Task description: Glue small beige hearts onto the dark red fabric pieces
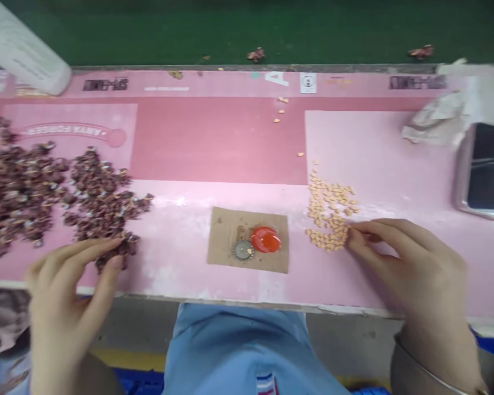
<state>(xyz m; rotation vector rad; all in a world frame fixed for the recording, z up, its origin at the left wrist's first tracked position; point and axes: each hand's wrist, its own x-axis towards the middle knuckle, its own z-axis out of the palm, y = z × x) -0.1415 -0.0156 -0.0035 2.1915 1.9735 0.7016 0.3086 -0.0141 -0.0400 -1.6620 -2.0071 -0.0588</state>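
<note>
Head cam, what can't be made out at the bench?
All in the head view:
Left hand: hides whatever it pinches from the dark reddish-brown pile, whose pieces are too blurred to identify.
Right hand: covers the edge of the tan pieces, which are too small to identify.
Dark panel in a metal frame: cut off by the right edge.
White tube: cut off by the top-left corner; its print is blurred.

A light blue work smock covers the chest, with a small red, white and blue striped marking low at its centre. On the forearms sit grey-brown sleeves: the left sleeve and the right sleeve, the latter edged by a thin pale band. The left hand and right hand are bare, gloveless — nothing worn on the fingers.
</note>
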